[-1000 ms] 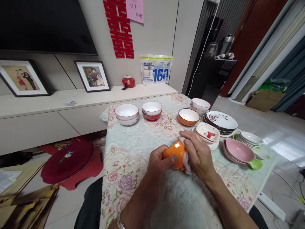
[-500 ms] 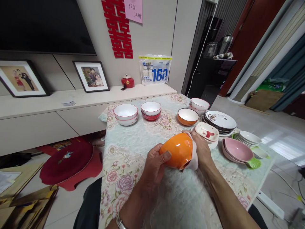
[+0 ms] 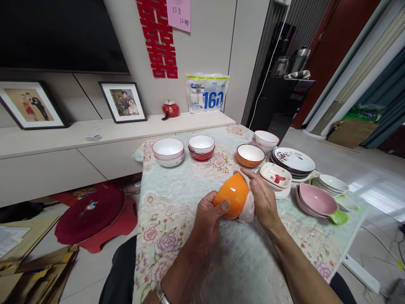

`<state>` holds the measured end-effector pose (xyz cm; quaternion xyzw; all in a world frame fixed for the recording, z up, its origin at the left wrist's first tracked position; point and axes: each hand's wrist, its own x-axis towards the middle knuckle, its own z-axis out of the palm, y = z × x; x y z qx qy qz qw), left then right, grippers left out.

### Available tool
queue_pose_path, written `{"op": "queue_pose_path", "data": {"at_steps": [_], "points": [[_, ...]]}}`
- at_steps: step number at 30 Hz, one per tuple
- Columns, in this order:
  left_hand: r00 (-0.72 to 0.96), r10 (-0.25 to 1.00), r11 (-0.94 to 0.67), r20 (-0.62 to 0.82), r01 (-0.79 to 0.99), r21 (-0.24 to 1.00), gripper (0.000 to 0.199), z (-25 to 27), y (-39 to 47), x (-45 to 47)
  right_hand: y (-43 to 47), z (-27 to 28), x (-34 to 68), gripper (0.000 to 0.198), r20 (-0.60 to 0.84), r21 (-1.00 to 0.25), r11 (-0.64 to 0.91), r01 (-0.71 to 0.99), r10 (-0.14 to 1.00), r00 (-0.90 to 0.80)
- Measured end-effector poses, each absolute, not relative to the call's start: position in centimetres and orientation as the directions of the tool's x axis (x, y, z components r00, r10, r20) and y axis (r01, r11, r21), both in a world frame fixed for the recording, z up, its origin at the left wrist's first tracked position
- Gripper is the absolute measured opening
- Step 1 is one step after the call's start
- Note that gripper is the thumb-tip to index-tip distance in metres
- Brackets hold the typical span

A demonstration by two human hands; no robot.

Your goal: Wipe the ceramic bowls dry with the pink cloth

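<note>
- I've got the left hand (image 3: 209,211) gripping an orange bowl (image 3: 231,195), tipped sideways over the floral tablecloth (image 3: 177,185), thumb on its outside.
- Right hand (image 3: 265,202) has a pale cloth (image 3: 248,210) pressed to the bowl's right side; can't tell whether that's rim or foot.
- So I'd call this step wiping. Next bit probably wants a firm left grip while the cloth works round.
- Watch out: cream dish (image 3: 274,174) sits just beyond the right hand, black-rimmed orange bowl (image 3: 250,156) behind.
- Pink bowls (image 3: 316,200) and stacked plates (image 3: 294,159) crowd the right side.

Head view: close above table (image 3: 177,185), facing forward and down.
</note>
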<state>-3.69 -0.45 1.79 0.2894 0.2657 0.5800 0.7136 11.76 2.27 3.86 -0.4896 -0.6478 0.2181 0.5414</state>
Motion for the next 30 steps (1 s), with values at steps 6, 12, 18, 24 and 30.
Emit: {"op": "queue_pose_path", "data": {"at_steps": [6, 12, 18, 24, 30], "points": [[0.194, 0.981, 0.133, 0.004, -0.686, 0.715, 0.032, 1.6, -0.2, -4.2, 3.3, 2.8, 12.4, 0.056, 0.047, -0.997, 0.032, 0.071, 0.974, 0.222], [0.083, 0.997, 0.063, -0.001, -0.745, 0.664, 0.034, 2.2, 0.4, -4.8, 4.1, 1.2, 13.1, 0.054, 0.075, -0.963, 0.067, 0.260, 0.997, 0.023], [-0.037, 0.999, -0.030, 0.015, -0.447, 0.894, 0.026, 2.1, 0.2, -5.1, 4.0, 1.9, 13.7, 0.040, 0.337, -0.903, 0.226, 0.365, 0.900, 0.277], [0.084, 0.873, -0.483, 0.480, 0.288, 0.827, 0.021, 1.9, -0.1, -4.8, 2.5, 4.2, 13.6, 0.034, 0.634, -0.748, 0.407, 0.524, 0.673, 0.381], [0.385, 0.743, -0.669, 0.547, 0.432, 0.604, 0.015, 0.7, 0.0, -4.2, 0.7, 5.7, 12.7, 0.032, 0.799, -0.575, 0.550, 0.606, 0.535, 0.273]]}}
